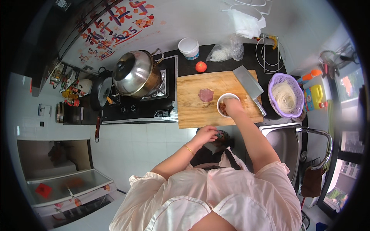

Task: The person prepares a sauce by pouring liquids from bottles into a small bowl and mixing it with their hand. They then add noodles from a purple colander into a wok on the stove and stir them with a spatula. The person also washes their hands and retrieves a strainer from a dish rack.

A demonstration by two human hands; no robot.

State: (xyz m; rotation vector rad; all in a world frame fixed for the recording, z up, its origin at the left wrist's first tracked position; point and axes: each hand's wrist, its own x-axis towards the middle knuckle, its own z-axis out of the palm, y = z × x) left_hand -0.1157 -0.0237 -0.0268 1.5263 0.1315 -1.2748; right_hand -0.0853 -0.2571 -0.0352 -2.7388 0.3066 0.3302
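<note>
A white bowl (pixel 219 99) stands on the wooden cutting board (pixel 190 115), with reddish-brown food (pixel 223 108) inside. My right hand (pixel 233 106) reaches down into this bowl; its fingertips are hidden, so what they hold cannot be told. Just off the board's front edge, my left hand (pixel 206 135) hangs with loosely curled fingers, touching nothing that shows. A flat piece of raw meat (pixel 206 95) lies on the board left of the bowl. At the board's right side rests a cleaver (pixel 248 82), its metal handle pointing towards the front right.
Left of the board, a lidded steel pot (pixel 134 73) stands on the gas stove (pixel 138 111). Behind the board are a tomato (pixel 201 66), a white tub (pixel 188 47) and a plastic bag (pixel 225 52). A purple basket (pixel 300 96) of noodles stands right, near the sink (pixel 281 147).
</note>
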